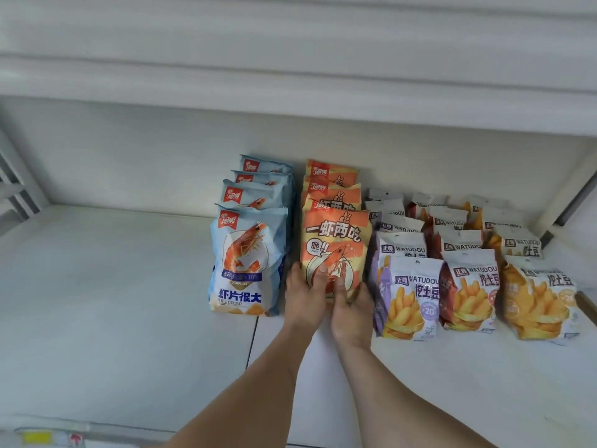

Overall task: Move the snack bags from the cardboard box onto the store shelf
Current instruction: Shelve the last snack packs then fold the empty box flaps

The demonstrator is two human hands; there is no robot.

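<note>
Two hands — left hand (303, 294), right hand (350, 302) — grip the front orange shrimp bag (336, 247) by its lower edge on the shelf (113, 302). Advice: seat it upright, flush with the row behind — then release.

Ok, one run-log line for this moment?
stage: placing | left hand: holds orange shrimp bag | right hand: holds same bag | location: shelf, front of orange row

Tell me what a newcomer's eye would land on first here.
Both hands, left hand and right hand, grip the bottom of the front orange shrimp-chip bag at the middle of the white shelf. A row of blue shrimp-chip bags stands just left of it; rows of fries bags fill the right.
</note>
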